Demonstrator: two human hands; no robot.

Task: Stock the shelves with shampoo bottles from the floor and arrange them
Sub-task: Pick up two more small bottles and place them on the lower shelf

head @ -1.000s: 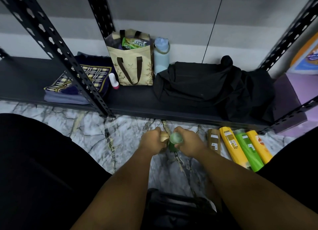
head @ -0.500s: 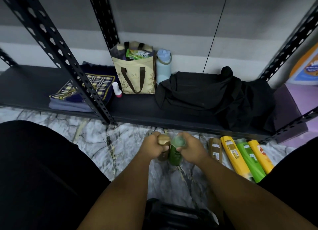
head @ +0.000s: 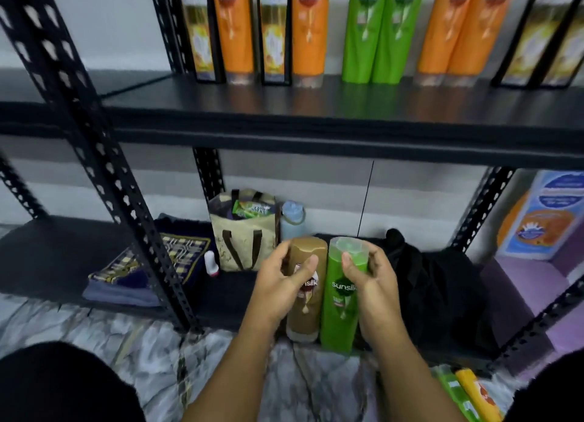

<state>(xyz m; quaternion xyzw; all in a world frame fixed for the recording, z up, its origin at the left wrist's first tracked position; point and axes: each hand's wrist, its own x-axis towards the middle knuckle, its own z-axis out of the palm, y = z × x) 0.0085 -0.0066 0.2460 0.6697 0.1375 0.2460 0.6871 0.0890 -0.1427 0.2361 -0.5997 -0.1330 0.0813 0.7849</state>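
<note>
My left hand (head: 279,282) grips a brown shampoo bottle (head: 307,308) near its top, thumb across the label. Right beside it, my right hand (head: 371,282) grips a green shampoo bottle (head: 343,301) by its cap end. Both bottles are upright, side by side, lifted in front of the bottom shelf. The upper shelf (head: 316,111) carries a row of several standing bottles: black-and-gold, orange (head: 308,29) and green (head: 384,29). On the floor at the lower right lie a green bottle (head: 455,393) and a yellow-orange bottle (head: 478,393).
The bottom shelf holds a folded checked cloth (head: 151,270), a beige tote bag (head: 243,235), a pale blue flask (head: 292,219), a small white bottle (head: 211,263) and a black bag (head: 436,282). Black perforated uprights (head: 94,156) frame the shelf. The floor is marble (head: 104,333).
Both hands have lifted the brown and green bottles off the floor to shelf height. The view has tilted up, and the upper shelf with its bottle row has come into sight.
</note>
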